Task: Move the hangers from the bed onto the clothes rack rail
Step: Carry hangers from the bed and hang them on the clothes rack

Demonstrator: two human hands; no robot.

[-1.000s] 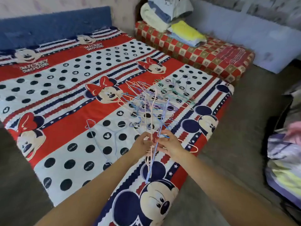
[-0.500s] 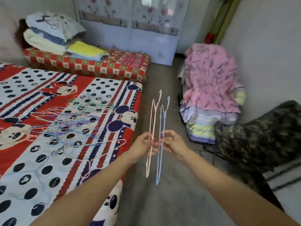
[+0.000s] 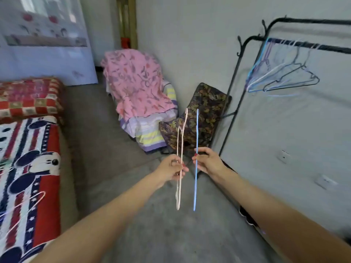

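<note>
Hangers are split between the two hands, held out over the grey floor [image 3: 133, 215]. The left hand [image 3: 171, 168] pinches a pale pink hanger [image 3: 180, 160] between thumb and curled fingers, and this hanger stands nearly upright and edge-on, its hook at the top and its lower end hanging well below the hand. The right hand [image 3: 208, 162] pinches a blue hanger [image 3: 196, 179] in the same way, also upright and edge-on, so it reads as a single thin line. The two hangers are just beside each other but apart.

At the right stands the black clothes rack [image 3: 230, 103] against the wall, and its rail [image 3: 322, 47] already carries a cluster of hangers [image 3: 281, 76] in blue, white and dark wire, hooked near the rail's left end. The held hangers are well apart from that rail.

At the left edge is the bed [image 3: 51, 177] with its cartoon-mouse cover, and one pink hanger [image 3: 28, 203] lies on it near the corner. Beyond the bed lies a red checked mattress [image 3: 30, 99]. Farther back, a pink patterned blanket [image 3: 136, 82] drapes over a stack of striped bedding, and a dark leaf-print cushion [image 3: 207, 112] leans beside it, near the foot of the rack.
</note>
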